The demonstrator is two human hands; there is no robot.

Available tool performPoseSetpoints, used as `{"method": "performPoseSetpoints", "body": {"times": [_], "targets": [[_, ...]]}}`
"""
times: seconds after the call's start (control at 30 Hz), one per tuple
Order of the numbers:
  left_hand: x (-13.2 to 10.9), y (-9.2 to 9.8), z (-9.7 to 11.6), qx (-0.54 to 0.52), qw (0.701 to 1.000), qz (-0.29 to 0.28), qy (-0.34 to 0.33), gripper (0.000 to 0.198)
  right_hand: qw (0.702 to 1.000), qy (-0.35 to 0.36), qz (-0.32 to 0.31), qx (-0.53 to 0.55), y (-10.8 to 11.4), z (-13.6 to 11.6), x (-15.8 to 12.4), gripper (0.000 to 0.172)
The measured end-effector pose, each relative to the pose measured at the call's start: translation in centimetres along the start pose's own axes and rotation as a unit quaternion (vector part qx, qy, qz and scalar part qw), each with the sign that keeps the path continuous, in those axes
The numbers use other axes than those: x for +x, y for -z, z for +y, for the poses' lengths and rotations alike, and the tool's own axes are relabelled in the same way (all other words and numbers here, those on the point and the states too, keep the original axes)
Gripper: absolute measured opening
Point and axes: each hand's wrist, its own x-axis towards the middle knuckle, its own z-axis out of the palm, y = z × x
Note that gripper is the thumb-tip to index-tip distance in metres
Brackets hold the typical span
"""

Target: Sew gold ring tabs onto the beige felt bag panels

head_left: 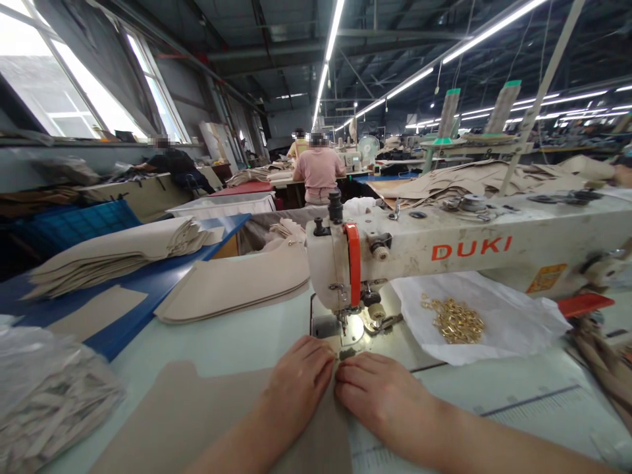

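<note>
A large flat beige fabric panel [217,408] lies on the sewing table in front of me. My left hand [301,375] rests on it, fingers bent and pinched together at its upper right edge. Right beside it my right hand [378,388] has its fingers curled closed at the same edge. The fingertips of both hands nearly meet, and whatever small part they pinch is hidden. Just beyond them is the needle and presser foot area [348,322] of a white sewing machine [474,237] with an orange lever guard.
Gold metal rings [459,320] lie on white paper [513,329] under the machine arm. Stacked beige panels [237,280] sit behind left, more on a blue table [148,316]. A plastic bag of fabric strips [54,401] stands at left. People work further back.
</note>
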Motion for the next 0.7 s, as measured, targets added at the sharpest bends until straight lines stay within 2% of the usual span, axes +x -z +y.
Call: {"method": "performPoseSetpoints", "body": {"times": [0.23,0.7], "targets": [[-0.13,0.02,0.05,-0.007,1.0,-0.015,0.011,0.021,0.999,-0.029,0.005,-0.021,0.2,-0.14,0.16,0.01],[-0.4,0.43,0.24,-0.03,0.999,-0.023,0.016,0.017,0.999,-0.034,-0.005,-0.042,-0.39,-0.07,0.54,0.014]]}}
